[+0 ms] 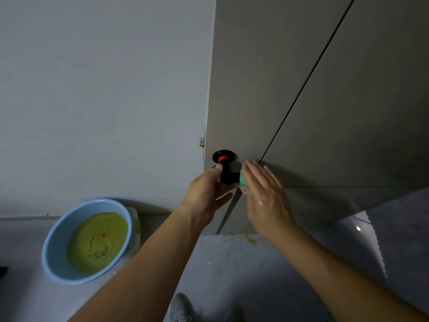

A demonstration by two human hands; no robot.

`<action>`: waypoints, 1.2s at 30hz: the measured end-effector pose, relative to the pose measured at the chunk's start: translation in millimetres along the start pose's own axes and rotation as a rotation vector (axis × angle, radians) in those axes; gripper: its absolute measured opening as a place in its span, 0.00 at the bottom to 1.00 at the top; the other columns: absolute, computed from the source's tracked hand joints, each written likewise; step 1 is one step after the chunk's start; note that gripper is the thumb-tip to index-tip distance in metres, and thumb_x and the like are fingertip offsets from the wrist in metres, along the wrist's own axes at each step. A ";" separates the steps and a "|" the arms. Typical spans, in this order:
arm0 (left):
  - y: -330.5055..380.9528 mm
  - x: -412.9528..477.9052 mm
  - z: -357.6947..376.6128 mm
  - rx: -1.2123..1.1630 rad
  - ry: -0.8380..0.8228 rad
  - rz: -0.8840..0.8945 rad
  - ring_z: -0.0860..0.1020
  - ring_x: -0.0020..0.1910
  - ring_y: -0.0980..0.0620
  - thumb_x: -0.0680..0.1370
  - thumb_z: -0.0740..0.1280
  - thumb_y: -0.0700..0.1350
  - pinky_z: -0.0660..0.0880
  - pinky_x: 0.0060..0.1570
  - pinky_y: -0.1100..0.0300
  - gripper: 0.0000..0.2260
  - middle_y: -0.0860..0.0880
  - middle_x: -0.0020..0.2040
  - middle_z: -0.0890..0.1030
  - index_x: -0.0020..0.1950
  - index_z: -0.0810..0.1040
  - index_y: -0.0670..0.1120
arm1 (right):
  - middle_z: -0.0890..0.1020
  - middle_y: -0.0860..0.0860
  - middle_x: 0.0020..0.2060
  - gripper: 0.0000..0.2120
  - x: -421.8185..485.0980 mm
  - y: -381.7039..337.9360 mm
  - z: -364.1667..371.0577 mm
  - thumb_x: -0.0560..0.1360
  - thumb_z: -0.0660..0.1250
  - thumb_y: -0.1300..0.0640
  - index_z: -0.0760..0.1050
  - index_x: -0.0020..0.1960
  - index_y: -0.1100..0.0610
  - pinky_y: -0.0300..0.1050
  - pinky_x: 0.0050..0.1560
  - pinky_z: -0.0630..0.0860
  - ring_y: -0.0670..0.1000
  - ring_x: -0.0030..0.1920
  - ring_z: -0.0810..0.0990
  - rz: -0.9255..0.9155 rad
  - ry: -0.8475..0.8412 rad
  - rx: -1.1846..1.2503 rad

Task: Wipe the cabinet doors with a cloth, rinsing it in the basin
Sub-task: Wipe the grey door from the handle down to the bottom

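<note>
Grey cabinet doors (301,101) fill the right of the head view, split by a dark seam. A black suction handle with an orange ring (224,166) sticks to the left door near its lower corner. My left hand (206,194) grips this handle with curled fingers and the thumb up along its stem. My right hand (264,196) lies flat with straight fingers, pressing a green cloth (244,182) against the door just right of the handle. Most of the cloth is hidden under the palm. A blue basin (53,247) of yellowish water sits on the floor at lower left.
A pale wall (104,89) stands left of the cabinet. A white and yellow object (137,226) lies behind the basin. My grey shoe (181,307) shows at the bottom. Yellow drips (251,240) mark the floor below the door. A light grey panel (394,240) slants at lower right.
</note>
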State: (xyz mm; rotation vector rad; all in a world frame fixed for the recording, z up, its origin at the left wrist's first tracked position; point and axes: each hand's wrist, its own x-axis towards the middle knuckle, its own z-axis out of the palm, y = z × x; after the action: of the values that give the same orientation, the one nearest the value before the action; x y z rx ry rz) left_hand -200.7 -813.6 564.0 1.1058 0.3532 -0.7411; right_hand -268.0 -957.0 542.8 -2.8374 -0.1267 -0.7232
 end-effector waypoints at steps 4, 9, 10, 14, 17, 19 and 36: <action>0.9 0.7 3.0 -0.049 -0.020 -0.009 0.84 0.42 0.52 0.82 0.65 0.50 0.80 0.42 0.58 0.12 0.47 0.47 0.86 0.57 0.83 0.45 | 0.69 0.62 0.75 0.26 11.6 -34.2 18.6 0.79 0.54 0.60 0.67 0.75 0.66 0.54 0.78 0.57 0.60 0.76 0.66 -0.079 -0.082 0.080; 1.7 1.8 10.0 -0.022 0.070 0.015 0.84 0.53 0.47 0.84 0.63 0.53 0.80 0.54 0.48 0.14 0.43 0.53 0.84 0.60 0.79 0.44 | 0.73 0.60 0.72 0.28 -7.1 26.9 -3.0 0.73 0.65 0.69 0.70 0.74 0.64 0.59 0.75 0.65 0.60 0.73 0.72 -0.046 -0.099 0.011; 0.7 1.9 11.3 -0.017 0.084 0.023 0.84 0.55 0.46 0.84 0.63 0.53 0.80 0.57 0.47 0.14 0.43 0.55 0.84 0.62 0.79 0.44 | 0.74 0.61 0.71 0.27 -11.3 33.7 -7.9 0.73 0.66 0.72 0.71 0.72 0.64 0.58 0.73 0.68 0.61 0.71 0.73 0.055 -0.070 0.070; -4.6 0.7 17.6 -0.008 0.132 0.061 0.84 0.56 0.45 0.84 0.63 0.55 0.79 0.60 0.44 0.15 0.43 0.54 0.85 0.62 0.78 0.45 | 0.75 0.56 0.69 0.19 -3.9 22.0 -15.8 0.82 0.61 0.66 0.72 0.73 0.60 0.44 0.68 0.70 0.55 0.68 0.74 0.627 -0.042 0.498; -5.8 1.1 17.7 0.048 0.154 0.097 0.84 0.56 0.46 0.84 0.62 0.55 0.78 0.61 0.45 0.17 0.44 0.53 0.86 0.63 0.79 0.44 | 0.82 0.55 0.53 0.10 12.8 9.9 -8.1 0.84 0.60 0.57 0.78 0.61 0.56 0.47 0.51 0.80 0.52 0.50 0.82 1.081 0.158 0.977; -5.3 1.1 15.7 0.076 0.161 0.099 0.84 0.57 0.47 0.84 0.62 0.56 0.76 0.63 0.45 0.18 0.44 0.55 0.86 0.63 0.79 0.44 | 0.83 0.57 0.47 0.10 19.9 2.3 -6.2 0.84 0.61 0.54 0.77 0.51 0.57 0.55 0.51 0.81 0.55 0.45 0.84 1.261 0.297 1.288; 6.5 6.9 0.5 0.105 0.136 -0.055 0.79 0.41 0.49 0.79 0.70 0.58 0.76 0.44 0.56 0.15 0.48 0.38 0.82 0.51 0.82 0.45 | 0.81 0.66 0.62 0.19 29.5 -80.1 3.4 0.81 0.60 0.59 0.74 0.68 0.68 0.48 0.53 0.81 0.58 0.53 0.84 1.376 0.226 1.981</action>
State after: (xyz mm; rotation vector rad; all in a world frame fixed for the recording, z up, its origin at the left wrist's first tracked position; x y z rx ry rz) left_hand -191.3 -815.0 564.5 1.2529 0.4653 -0.7414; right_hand -251.3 -877.3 568.6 -0.5353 0.6564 -0.1683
